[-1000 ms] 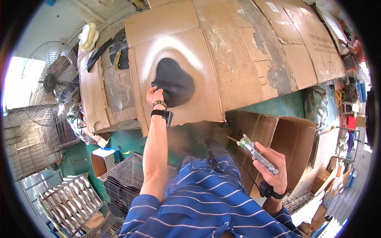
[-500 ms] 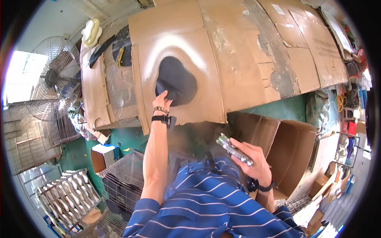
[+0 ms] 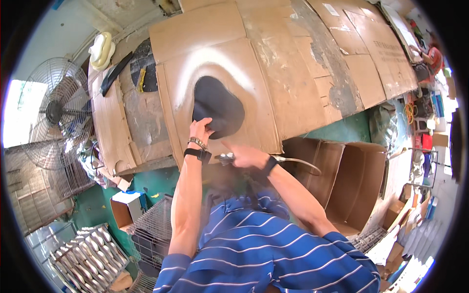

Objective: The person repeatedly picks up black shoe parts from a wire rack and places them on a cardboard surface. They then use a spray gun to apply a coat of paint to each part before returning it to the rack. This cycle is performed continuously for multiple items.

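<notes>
While the right hand (image 3: 248,156) wraps its fingers around a metallic tool (image 3: 225,157) held crosswise, just nearer than the smooth black sheet (image 3: 222,110), the left hand (image 3: 199,132) has fingers touching that sheet's near-left edge, whether pinching I cannot tell; pear-shaped, on the cardboard-covered counter (image 3: 303,95), its long axis points away, slightly left.

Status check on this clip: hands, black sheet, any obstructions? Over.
Left hand at black sheet's near left edge. Right hand gripping metal tool. Sheet on cardboard; only left hand seen overlapping it.
</notes>
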`<state>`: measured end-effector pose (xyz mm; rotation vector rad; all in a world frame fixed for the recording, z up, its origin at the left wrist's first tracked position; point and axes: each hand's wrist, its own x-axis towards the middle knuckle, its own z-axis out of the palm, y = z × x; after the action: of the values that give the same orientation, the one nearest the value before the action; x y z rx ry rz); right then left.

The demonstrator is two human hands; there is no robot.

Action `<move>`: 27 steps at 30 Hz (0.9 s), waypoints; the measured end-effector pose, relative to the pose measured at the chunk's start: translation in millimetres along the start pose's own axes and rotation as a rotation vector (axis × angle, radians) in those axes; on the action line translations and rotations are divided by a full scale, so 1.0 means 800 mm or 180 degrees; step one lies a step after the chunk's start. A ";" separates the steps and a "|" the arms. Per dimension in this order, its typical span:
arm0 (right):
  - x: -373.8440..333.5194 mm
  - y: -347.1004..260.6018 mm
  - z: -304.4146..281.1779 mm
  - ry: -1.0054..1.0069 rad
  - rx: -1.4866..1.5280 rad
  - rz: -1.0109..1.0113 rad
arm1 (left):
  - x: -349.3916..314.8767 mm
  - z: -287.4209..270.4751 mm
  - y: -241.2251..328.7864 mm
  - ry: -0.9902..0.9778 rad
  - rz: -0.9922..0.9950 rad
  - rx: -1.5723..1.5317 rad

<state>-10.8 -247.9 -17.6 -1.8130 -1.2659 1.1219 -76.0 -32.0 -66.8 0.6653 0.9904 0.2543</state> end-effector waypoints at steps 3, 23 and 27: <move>0.052 -0.004 -0.007 -0.0654 0.0508 0.0847 | 0.002 0.001 0.003 -0.0013 -0.0007 -0.0014; 0.045 0.039 -0.009 -0.0594 0.1367 0.1156 | -0.215 -0.004 0.161 -0.0428 0.1787 -0.2116; -0.001 -0.017 -0.005 -0.0691 0.1282 0.0673 | -0.284 -0.111 0.085 0.1022 0.2688 -0.1233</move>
<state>-12.6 -244.2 -3.7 -1.5741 -0.8908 1.5984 -266.4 -54.1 98.4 0.6631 0.8765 1.2944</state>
